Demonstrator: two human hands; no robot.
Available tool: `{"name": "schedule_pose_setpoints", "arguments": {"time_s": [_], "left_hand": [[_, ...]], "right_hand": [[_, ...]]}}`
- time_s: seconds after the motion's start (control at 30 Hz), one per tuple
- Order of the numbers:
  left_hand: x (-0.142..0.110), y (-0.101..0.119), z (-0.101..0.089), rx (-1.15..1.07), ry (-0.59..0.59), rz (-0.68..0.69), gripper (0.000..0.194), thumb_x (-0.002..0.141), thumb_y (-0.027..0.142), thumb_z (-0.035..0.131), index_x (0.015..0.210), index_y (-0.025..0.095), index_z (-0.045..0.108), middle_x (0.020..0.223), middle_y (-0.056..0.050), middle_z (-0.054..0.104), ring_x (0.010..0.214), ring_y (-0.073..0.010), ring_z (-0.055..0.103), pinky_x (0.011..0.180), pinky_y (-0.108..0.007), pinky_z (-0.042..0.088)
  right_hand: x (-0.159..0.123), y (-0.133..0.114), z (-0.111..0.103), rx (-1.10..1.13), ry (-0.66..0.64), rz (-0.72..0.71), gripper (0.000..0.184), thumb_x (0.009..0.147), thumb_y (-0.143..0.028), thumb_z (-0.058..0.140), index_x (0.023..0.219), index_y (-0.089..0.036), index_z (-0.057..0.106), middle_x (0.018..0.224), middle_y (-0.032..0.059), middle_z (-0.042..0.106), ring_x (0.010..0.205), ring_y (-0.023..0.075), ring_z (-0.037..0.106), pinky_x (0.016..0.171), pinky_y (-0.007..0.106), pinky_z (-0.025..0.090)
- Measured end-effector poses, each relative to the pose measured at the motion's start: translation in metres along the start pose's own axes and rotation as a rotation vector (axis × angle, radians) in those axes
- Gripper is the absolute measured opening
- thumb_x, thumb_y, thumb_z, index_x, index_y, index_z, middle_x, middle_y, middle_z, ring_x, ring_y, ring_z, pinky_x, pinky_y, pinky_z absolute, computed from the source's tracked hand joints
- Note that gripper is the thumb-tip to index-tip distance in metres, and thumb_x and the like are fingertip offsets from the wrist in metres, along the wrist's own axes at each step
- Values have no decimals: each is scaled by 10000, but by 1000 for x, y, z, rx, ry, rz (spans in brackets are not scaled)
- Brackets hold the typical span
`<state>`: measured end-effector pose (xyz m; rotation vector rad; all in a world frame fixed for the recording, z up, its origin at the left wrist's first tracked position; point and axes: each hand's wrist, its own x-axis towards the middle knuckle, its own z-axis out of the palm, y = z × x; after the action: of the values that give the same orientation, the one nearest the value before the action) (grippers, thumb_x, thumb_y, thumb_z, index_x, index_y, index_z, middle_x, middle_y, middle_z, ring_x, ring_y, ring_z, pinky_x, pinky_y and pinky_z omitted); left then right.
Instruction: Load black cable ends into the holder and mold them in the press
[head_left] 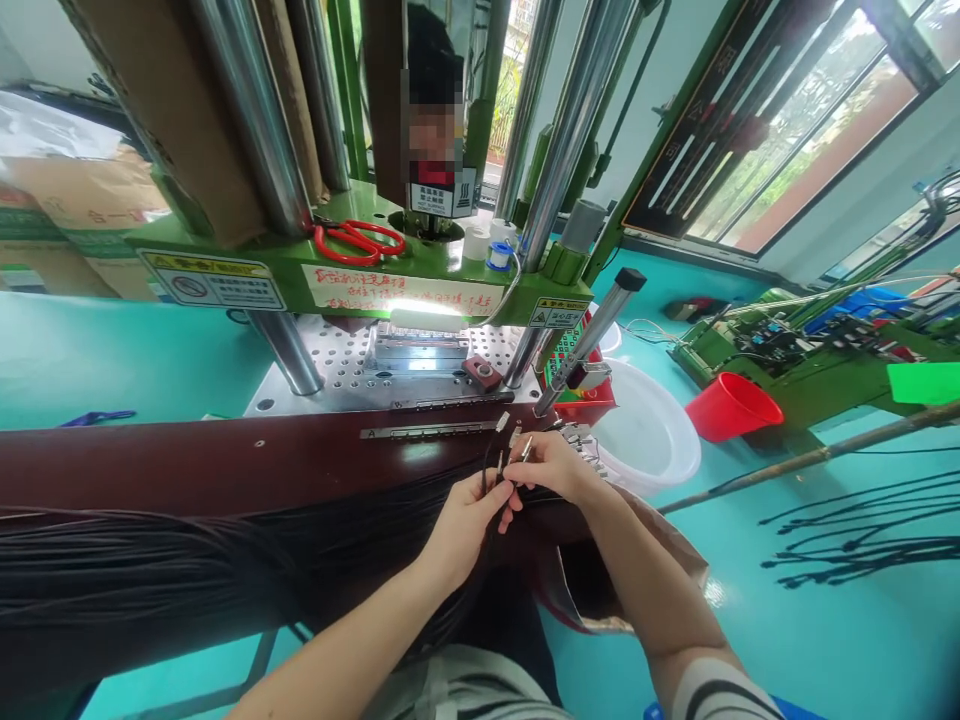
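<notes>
My left hand (469,515) is closed, its thumb and fingers pinching black cables with small connector ends (502,424) that point up. Right beside it, my right hand (551,467) pinches a cable end with a shiny metal connector (527,450). The fingertips of both hands meet over the front edge of the dark red table (187,460). A thick bundle of black cables (187,550) runs from the left up to my hands. More connector ends (589,445) lie just right of my right hand. Exactly which cable each finger grips is partly hidden.
Ahead stands a green press (420,285) with steel columns, a lit mould (420,348) and red-handled scissors (360,242) on top. To the right are a white tub (652,430), a red bucket (733,405) and hanging black cables (862,550). A person (435,130) is behind the press.
</notes>
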<state>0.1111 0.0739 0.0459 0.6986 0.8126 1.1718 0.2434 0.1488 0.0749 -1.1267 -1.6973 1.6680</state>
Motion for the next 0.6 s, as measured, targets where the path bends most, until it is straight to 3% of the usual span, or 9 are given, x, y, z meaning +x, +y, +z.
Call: {"name": "schedule_pose_setpoints", "arguments": {"time_s": [0.17,0.27,0.4,0.47,0.6], "left_hand": [[1,-11,5,74,-17,-47,315,789,450,503,810,138,538,447,71,402,366,-44,307,402,-202,227],[0,-14,2,132,-24,-52,340,798,468,478,807,134,535,440,71,401,363,-44,310,401,-201,225],[-3,-15,-4,182,-49,-80,344,792,468,482,790,128,540,434,76,381,363,-41,305,399,-200,227],[-4,-16,-5,190,-47,-97,349,786,470,487,789,126,543,417,87,346,348,-36,271,387,-198,199],[-5,-16,-3,176,-2,-76,354,762,477,518,782,124,542,408,94,324,338,-28,237,378,-195,155]], "right_hand": [[-5,6,-3,277,146,-56,154,565,-164,689,501,-149,550,509,-31,541,477,86,485,486,230,377],[-5,9,1,427,257,-113,157,567,-141,667,479,-155,538,522,-26,543,518,92,486,512,228,370],[-7,10,2,441,330,-184,143,630,-174,655,532,-160,552,560,-13,575,538,103,507,546,240,385],[-10,8,-2,412,191,-198,62,639,-180,659,664,-162,604,669,7,613,626,123,552,612,256,410],[-11,8,-4,493,-254,-88,485,565,-281,709,1020,-168,585,897,67,622,793,191,584,624,285,427]]}}
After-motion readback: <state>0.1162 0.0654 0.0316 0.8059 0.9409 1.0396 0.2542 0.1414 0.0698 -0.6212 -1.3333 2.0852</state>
